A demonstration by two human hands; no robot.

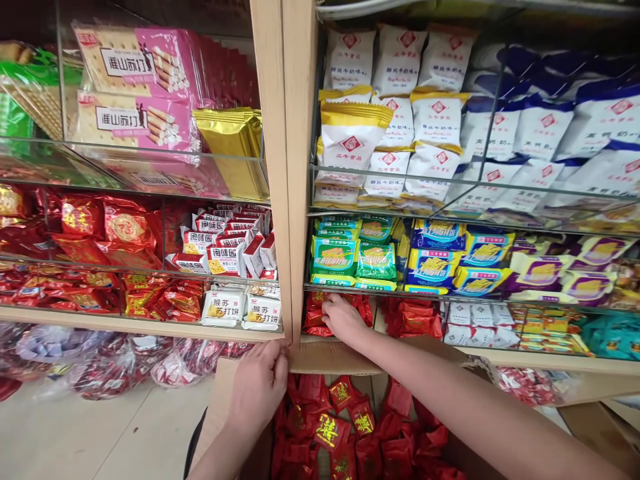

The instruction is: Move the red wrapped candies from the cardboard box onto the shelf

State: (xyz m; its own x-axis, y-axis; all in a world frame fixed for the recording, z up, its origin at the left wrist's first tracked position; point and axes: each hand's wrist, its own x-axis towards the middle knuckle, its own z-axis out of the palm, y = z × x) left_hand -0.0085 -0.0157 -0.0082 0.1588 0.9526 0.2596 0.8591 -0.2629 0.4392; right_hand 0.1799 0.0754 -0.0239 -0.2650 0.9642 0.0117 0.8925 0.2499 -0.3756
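Red-wrapped packets (316, 312) lie in a bottom-row shelf compartment, directly below the green soda biscuit packs (334, 259). The right hand (345, 319) reaches in over them, fingers bent and partly spread; whether it has hold of a packet cannot be told. Beneath the right forearm, an open cardboard box (325, 358) stands against the shelf front, holding many loose red packets with gold characters (330, 430).

The left hand (260, 380) is curled into a loose fist at the box's far left corner, near the foot of the wooden upright (296, 167). Whether it grips the cardboard is not visible.

Stage: judged partway, with red packets present in both compartment and box; the compartment's fill level is hidden by the hand.

Adjoining right: further red packets (417, 317), then small white packets (480, 317). Left of the upright: white soda cracker packs (223, 305). Filled plastic bags (107, 363) lie below the left-hand shelves.
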